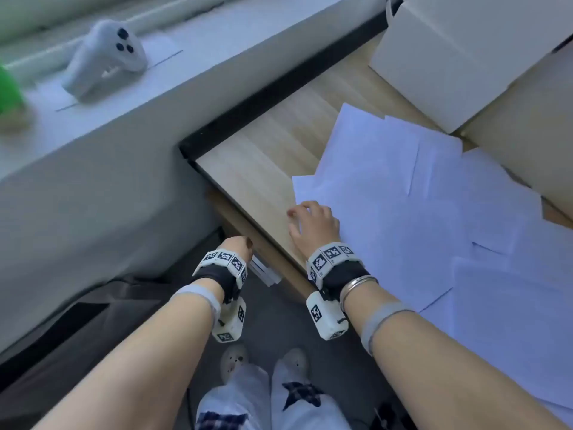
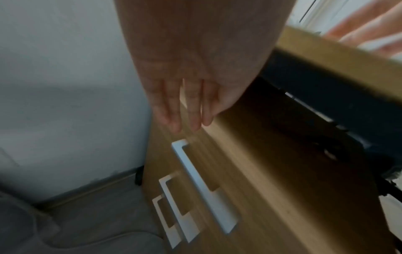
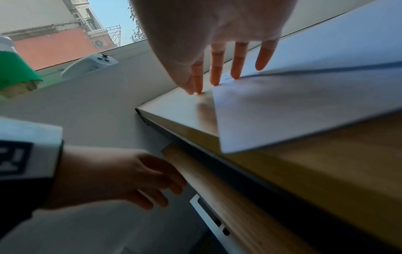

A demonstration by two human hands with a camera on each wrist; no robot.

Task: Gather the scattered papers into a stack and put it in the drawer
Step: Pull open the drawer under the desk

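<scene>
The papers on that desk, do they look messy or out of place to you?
Yes. The white papers lie fanned across the wooden desk at different angles, overlapping, not stacked. One sheet's corner juts past the desk's front edge. The right hand rests fingertips at their near corner.

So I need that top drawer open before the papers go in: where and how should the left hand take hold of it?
Probably by the top white bar handle on the drawer front. It stands off the wood on two posts, leaving a gap behind the bar. The left hand hangs just above it, fingers straight, so bring it down from above, hook the fingers behind the middle of the bar and pull outward.
</scene>
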